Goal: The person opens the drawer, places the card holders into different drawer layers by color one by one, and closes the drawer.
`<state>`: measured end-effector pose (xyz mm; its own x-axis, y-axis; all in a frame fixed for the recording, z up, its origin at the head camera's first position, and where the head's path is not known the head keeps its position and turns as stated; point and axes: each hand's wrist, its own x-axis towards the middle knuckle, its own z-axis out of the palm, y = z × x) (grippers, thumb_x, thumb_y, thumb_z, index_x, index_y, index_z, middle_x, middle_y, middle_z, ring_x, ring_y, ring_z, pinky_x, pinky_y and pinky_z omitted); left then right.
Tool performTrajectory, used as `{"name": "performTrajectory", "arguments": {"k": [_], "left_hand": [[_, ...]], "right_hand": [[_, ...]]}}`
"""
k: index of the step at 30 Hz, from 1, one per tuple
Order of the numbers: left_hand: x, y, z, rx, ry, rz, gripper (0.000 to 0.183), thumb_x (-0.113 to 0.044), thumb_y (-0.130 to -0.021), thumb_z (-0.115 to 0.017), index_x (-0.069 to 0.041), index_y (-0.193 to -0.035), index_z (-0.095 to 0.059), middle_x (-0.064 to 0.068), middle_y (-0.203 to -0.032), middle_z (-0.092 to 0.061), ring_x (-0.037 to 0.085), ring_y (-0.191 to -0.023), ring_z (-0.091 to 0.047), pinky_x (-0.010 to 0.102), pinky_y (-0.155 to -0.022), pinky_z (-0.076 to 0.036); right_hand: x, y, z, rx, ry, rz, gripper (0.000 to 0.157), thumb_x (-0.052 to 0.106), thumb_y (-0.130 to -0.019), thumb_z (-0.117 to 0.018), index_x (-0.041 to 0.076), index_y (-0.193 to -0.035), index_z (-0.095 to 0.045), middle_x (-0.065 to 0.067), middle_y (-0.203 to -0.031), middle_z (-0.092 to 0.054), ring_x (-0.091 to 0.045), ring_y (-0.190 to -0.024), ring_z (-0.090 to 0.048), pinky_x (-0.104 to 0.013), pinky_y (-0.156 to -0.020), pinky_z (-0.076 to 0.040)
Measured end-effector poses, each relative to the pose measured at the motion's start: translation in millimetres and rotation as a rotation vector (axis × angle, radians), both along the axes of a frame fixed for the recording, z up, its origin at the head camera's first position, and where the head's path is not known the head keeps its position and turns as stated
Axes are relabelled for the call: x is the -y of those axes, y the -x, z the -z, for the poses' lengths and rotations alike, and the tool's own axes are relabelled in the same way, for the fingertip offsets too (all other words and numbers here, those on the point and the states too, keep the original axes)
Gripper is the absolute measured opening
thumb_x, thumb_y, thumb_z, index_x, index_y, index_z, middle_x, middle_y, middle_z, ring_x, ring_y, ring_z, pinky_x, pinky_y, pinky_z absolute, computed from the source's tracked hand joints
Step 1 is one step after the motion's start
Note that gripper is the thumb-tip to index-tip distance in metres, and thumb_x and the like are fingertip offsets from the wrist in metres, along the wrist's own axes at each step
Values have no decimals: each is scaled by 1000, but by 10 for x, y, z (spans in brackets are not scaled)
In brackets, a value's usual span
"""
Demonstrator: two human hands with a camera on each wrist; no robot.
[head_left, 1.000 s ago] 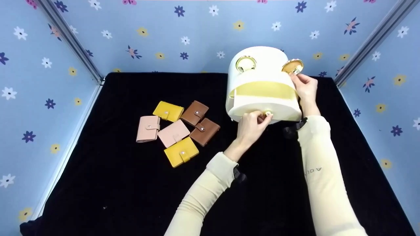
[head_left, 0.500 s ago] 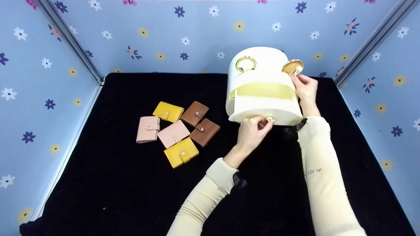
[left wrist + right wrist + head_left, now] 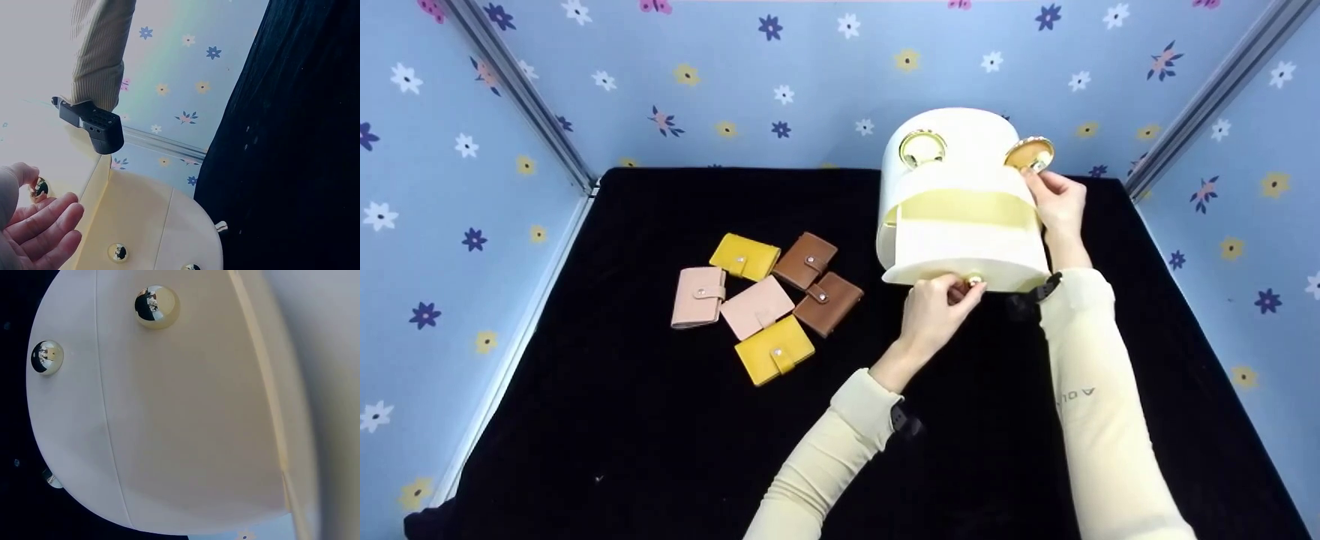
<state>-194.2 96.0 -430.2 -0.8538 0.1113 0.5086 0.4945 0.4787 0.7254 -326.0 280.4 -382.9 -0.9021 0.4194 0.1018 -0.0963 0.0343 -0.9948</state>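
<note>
A white storage box with rounded sides (image 3: 960, 124) stands at the back right in the head view, its top drawer (image 3: 952, 238) pulled out toward me. My left hand (image 3: 931, 304) pinches the gold knob (image 3: 40, 189) of that drawer between thumb and index finger; in the left wrist view the other fingers extend below it. My right hand (image 3: 1059, 201) holds the lower edge of a gold-rimmed round piece (image 3: 1030, 153) at the box's right top. A matching gold-rimmed piece (image 3: 922, 147) sits on the left. Lower drawers with gold knobs (image 3: 47, 358) show in the wrist views.
Left of the box lie several small snap-closed wallets on the black cloth (image 3: 645, 435): yellow wallets (image 3: 776, 349), pink wallets (image 3: 699, 296) and brown wallets (image 3: 828, 303). Flower-patterned blue panels (image 3: 780, 82) stand behind and at both sides.
The top drawer has slid farther out toward me, with my left hand moving along on its knob. My right hand has stayed at the gold-rimmed piece, and the wallets lie as before.
</note>
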Motion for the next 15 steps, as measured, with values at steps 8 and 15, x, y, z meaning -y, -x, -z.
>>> {"name": "performTrajectory", "arguments": {"k": [8, 15], "left_hand": [[1, -15, 32, 4, -11, 7, 27, -37, -82, -61, -13, -69, -64, -9, -62, -63, -7, -54, -53, 9, -52, -41], [42, -44, 73, 12, -12, 41, 25, -37, -82, -61, -13, -76, -66, -9, -65, -63, -6, -54, -53, 8, -52, -40]], "right_hand": [[0, -7, 5, -2, 3, 2, 9, 16, -71, -74, 8, -76, -72, 4, -64, -62, -7, -55, -55, -16, -53, -44], [-6, 1, 14, -6, -25, 1, 8, 17, -72, -73, 9, -76, -72, 4, -63, -63, -7, -54, -55, -16, -53, -44]]}}
